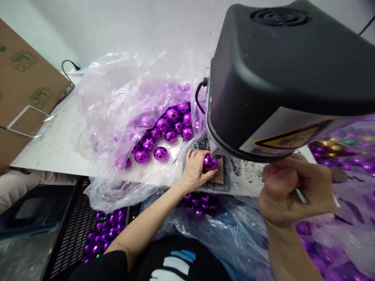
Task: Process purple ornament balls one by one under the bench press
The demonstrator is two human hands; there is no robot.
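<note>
My left hand (pixel 195 171) pinches a shiny purple faceted ball (pixel 209 162) between thumb and fingers, over a small brown plate (pixel 218 171) on the table. Close to the right, my right hand (pixel 295 189) is closed around a red and metal lever handle (pixel 301 195), below the big black machine head (pixel 281 78) that bears a yellow warning label. Left of my left hand, loose purple balls (pixel 160 153) spill out of a clear plastic bag (pixel 108 109) on the white table. The machine hides what lies behind it.
A cardboard box (pixel 32 78) stands at the left on the white table (pixel 67 156). Beneath the table edge, a black crate (pixel 73 218) and more purple balls (pixel 105 230) show. Plastic bags with purple, gold and green balls (pixel 336 146) lie at the right.
</note>
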